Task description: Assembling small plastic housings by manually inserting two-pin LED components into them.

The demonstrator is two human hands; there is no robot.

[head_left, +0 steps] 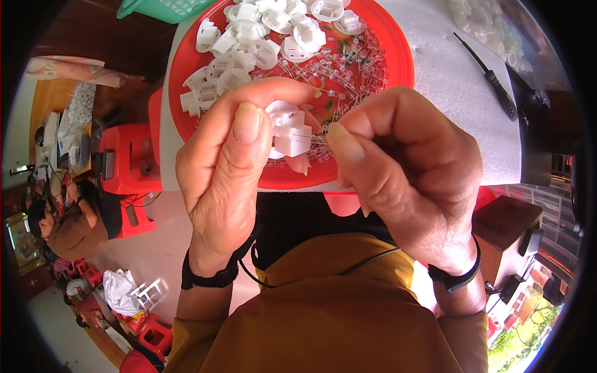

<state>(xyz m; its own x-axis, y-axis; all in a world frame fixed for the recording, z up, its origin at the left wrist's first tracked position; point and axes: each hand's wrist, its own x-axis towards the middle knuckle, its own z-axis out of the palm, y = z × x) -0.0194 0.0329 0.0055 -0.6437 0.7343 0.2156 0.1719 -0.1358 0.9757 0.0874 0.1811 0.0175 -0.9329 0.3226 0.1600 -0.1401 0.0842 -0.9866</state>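
My left hand is closed round a white plastic housing with a round flange and a square block, held over the near side of a red tray. The thumb and fingertips of my right hand pinch a small LED. Its thin wire legs reach toward the block; whether they have entered it I cannot tell. Behind my hands, several similar white housings are heaped in the tray, and many loose clear LEDs with wire legs lie to their right.
A black-handled screwdriver lies on the white tabletop at right, near clear plastic bags. A green basket stands at the far left. Red stools and a seated person are off to the left.
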